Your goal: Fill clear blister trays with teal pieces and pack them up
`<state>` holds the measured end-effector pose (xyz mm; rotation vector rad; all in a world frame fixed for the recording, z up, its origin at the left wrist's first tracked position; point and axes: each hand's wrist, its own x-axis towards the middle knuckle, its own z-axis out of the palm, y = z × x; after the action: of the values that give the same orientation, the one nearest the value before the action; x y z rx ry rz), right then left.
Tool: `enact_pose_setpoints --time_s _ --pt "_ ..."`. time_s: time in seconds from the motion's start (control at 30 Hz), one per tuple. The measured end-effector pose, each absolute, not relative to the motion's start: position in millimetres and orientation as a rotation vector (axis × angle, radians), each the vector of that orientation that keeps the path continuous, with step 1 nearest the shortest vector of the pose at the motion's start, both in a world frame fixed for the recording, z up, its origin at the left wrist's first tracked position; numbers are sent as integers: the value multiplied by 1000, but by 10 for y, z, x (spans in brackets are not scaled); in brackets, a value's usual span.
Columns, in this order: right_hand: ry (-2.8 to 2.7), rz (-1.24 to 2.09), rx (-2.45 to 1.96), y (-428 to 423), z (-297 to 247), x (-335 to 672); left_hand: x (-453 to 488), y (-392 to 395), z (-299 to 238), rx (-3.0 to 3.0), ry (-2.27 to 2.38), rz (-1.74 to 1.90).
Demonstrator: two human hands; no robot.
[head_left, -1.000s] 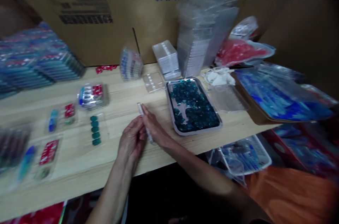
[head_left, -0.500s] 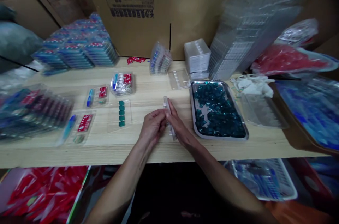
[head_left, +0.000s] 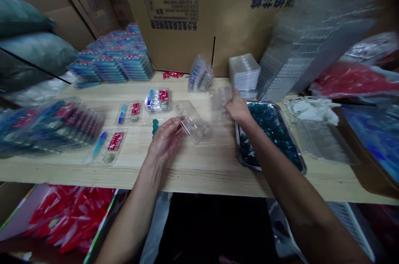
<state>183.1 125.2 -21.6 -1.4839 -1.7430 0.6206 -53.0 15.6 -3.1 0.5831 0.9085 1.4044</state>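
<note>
My left hand (head_left: 166, 135) pinches the edge of a clear plastic blister tray (head_left: 193, 124), which is tilted above the table. To its right, my right hand (head_left: 237, 108) grips another clear tray (head_left: 218, 102), smeared by motion, near the front of a stack of clear trays (head_left: 245, 70). Beneath my right forearm lies a metal pan (head_left: 304, 164) of dark green gem-like pieces (head_left: 268, 122). A row of green pieces (head_left: 155, 126) in a clear tray is partly hidden behind my left hand.
Filled packs with blue pens and red cards (head_left: 158, 99) sit at the left, with larger piles (head_left: 112, 62) behind. A tall leaning stack of clear plastic (head_left: 299, 48) stands back right, before a big cardboard box (head_left: 181, 48). Below the table's front edge is a box of red packets (head_left: 71, 218).
My hands have come apart from the clear tray they held together. My left hand keeps one tray, while the right has reached forward and right to another. The view has shifted slightly.
</note>
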Motion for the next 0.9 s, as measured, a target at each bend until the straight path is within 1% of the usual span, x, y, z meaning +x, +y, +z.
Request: enact_pose_setpoints --time_s 0.07,0.13,0.17,0.23,0.3,0.37,0.57,0.7,0.9 --pt "-1733 396 -1569 1271 -52 1757 -523 138 -8 572 888 1409" --pt "-1771 392 -1501 1072 46 1612 -461 109 -7 562 851 1411" --pt "-1828 482 -1401 920 58 1523 -411 91 -15 560 825 1413" --pt "-1892 808 -1147 594 7 1343 -278 53 -41 556 770 1412" --pt "-1810 1067 -1002 329 -102 1198 -127 10 -72 548 725 1418" --pt "-1649 1211 -935 174 -208 1110 8 -36 -103 512 704 1430" --pt "-1359 1369 -874 46 -238 1067 176 -139 -160 418 719 1447" --pt "-1335 1431 -877 -34 -153 1066 173 -162 -172 403 745 1432" --pt "-1384 1429 -889 -109 -99 1065 168 -200 -188 387 772 1446"
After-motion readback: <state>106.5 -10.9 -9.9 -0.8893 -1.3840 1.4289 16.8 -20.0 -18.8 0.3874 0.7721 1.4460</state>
